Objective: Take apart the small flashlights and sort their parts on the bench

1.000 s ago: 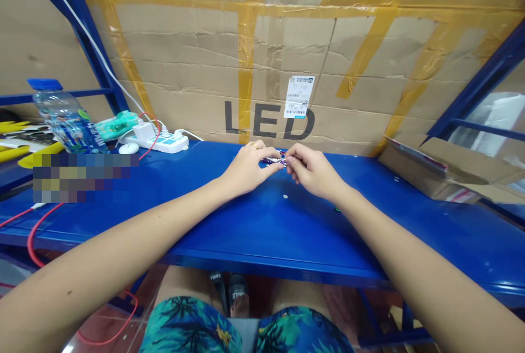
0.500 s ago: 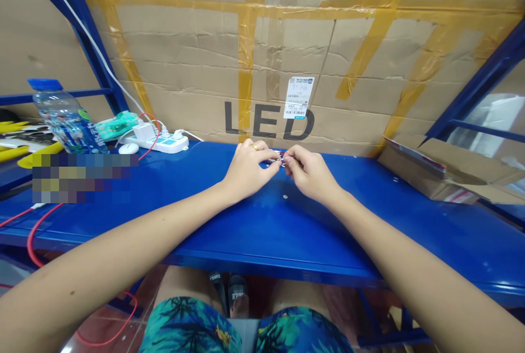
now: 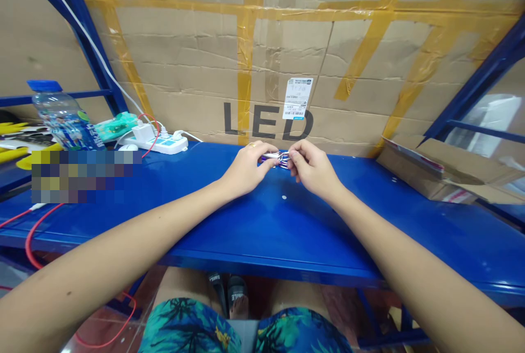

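Toward the back of the blue table, both hands meet over a small bundle of shiny purple and silvery pieces. My left hand pinches the bundle's left end between thumb and fingers, with a short white piece showing at the fingertips. At the other end my right hand has thumb and forefinger closed on a thin silvery part of the bundle. The fingers hide much of it, and its exact kind is too small to make out. A small white spot shows on the tabletop just in front of the hands.
A large taped cardboard box marked LED stands behind the table. On the left are a blue-capped bottle, a white power strip and a red cable. An open carton sits at the right.
My right hand has shifted slightly right, drawing away from my left hand. More of the purple and silvery bundle and the white piece now show between them.
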Demonstrator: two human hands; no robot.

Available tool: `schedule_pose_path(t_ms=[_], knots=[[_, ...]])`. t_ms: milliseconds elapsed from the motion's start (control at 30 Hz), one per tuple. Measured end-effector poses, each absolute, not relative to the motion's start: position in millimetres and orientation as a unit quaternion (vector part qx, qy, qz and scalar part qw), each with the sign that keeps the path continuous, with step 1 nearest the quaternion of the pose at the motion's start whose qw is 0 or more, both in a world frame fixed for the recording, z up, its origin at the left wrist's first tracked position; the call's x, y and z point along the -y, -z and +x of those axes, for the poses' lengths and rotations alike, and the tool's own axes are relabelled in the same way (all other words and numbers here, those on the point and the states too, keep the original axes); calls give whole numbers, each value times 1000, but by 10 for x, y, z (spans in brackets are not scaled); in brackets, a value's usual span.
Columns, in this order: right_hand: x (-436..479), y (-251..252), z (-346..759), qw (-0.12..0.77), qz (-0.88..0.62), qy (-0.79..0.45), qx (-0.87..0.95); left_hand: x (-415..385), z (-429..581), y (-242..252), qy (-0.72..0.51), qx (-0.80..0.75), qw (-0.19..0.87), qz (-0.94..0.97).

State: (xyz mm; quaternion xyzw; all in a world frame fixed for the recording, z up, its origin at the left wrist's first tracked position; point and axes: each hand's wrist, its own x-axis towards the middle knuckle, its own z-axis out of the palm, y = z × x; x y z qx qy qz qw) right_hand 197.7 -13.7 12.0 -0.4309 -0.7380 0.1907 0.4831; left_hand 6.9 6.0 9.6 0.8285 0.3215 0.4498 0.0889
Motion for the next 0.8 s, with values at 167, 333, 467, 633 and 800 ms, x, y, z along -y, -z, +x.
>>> schedule_pose_path(t_ms=[167, 333, 467, 633, 800], knots=[[83, -134, 2008, 481, -441, -259, 712, -95, 22, -111, -472, -337, 134, 804], [66, -127, 2016, 470, -454, -267, 708, -142, 21, -128, -471, -368, 237, 766], [64, -135, 2025, 467, -465, -257, 707, -196, -1, -135, -463, -389, 339, 721], [40, -121, 2035, 448, -483, -277, 699, -198, -29, -156, -478, -376, 346, 715], [72, -142, 2026, 422, -458, -288, 727, -166, 8, -152, -494, -307, 322, 747]])
